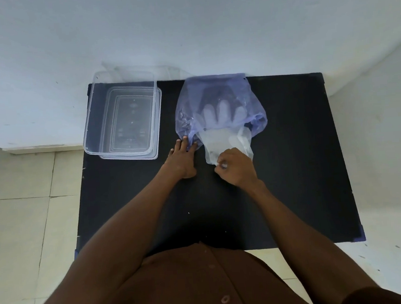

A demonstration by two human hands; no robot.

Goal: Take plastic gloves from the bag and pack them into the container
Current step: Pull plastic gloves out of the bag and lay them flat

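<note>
Clear gloves (225, 140) lay lengthwise, fingers deep in the bag (216, 97); right hand (235, 169) pinched their cuff, left hand (183, 161) pinned the mouth.

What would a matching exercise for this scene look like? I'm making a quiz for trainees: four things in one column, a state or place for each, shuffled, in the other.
Things:
1. container
2. bag
3. left hand
4. right hand

States:
A. pinches a clear glove half out of the bag
B. empty, at the table's far left
C. pins down the bag's open edge
D. bluish, see-through, with glove fingers showing inside

Pairs: 1-B, 2-D, 3-C, 4-A
</note>
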